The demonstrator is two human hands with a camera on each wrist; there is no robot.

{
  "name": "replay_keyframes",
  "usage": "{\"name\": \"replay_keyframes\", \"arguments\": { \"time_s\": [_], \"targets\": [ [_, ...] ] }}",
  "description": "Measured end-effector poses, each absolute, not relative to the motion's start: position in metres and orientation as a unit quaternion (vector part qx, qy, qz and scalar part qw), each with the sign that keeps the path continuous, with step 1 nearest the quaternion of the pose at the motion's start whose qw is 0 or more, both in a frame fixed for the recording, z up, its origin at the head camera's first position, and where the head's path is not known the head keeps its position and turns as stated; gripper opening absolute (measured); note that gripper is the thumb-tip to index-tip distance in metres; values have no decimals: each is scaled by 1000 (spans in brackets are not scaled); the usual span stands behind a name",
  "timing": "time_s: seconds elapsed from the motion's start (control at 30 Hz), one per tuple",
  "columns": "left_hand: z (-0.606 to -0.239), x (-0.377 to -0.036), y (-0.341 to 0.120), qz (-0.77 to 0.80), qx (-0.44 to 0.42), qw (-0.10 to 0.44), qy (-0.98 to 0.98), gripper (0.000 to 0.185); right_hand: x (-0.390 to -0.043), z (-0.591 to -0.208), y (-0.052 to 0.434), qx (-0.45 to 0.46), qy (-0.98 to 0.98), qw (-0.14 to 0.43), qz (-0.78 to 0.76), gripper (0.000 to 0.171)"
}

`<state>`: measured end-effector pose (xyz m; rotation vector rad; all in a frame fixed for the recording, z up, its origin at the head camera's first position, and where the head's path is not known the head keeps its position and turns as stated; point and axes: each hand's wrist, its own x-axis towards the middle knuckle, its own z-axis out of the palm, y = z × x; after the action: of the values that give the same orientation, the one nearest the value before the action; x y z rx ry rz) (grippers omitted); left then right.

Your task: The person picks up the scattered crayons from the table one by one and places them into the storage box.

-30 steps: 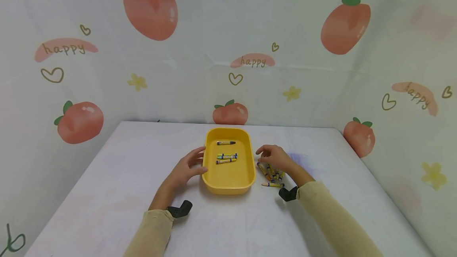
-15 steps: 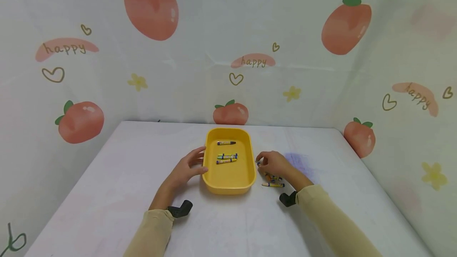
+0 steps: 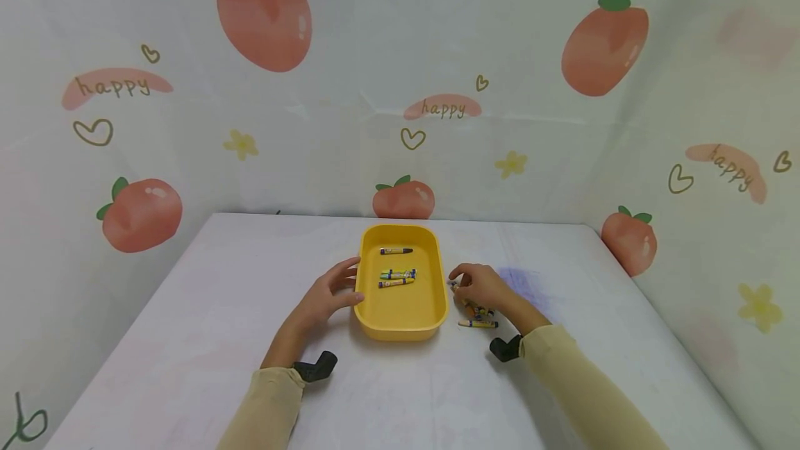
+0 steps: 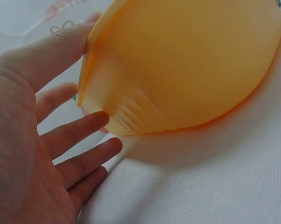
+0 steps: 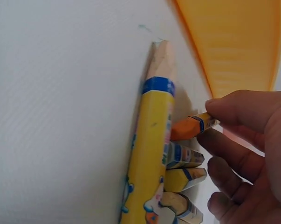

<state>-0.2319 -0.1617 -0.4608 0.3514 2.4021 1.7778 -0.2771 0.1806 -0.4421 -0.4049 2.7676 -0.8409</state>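
Observation:
A yellow plastic tray (image 3: 400,318) stands on the white table. My left hand (image 3: 325,297) rests at its left side, thumb at the rim and fingers spread along the outer wall (image 4: 187,70). To the right of the tray, my right hand (image 3: 484,285) pinches an orange crayon (image 5: 187,128) between thumb and index finger, low over a small pile of crayons (image 3: 480,311). The other fingers are bent beside the pile. A pale-tipped crayon (image 5: 154,121) with a yellow wrapper lies nearest the wrist. The right hand partly hides the pile in the head view.
Inside the tray lie a dark-tipped crayon (image 3: 396,251) and, below it, several more crayons (image 3: 396,282) in a group. A purple smudge (image 3: 521,283) marks the table (image 3: 250,248) behind the right hand. A fruit-printed cloth (image 3: 350,40) hangs behind.
My right hand has come down onto the crayon pile, its fingers closing on a crayon. The left hand and the tray have stayed in place.

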Motion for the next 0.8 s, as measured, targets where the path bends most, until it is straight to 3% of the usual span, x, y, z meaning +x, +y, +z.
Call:
{"name": "replay_keyframes", "arguments": {
  "time_s": [0.37, 0.8],
  "targets": [
    [-462, -232, -164, 589, 126, 67, 795, 73, -281, -438, 188, -172, 911, 67, -368, 21],
    [-462, -232, -163, 588, 119, 62, 797, 73, -280, -430, 187, -166, 879, 64, -442, 18]
  ]
}}
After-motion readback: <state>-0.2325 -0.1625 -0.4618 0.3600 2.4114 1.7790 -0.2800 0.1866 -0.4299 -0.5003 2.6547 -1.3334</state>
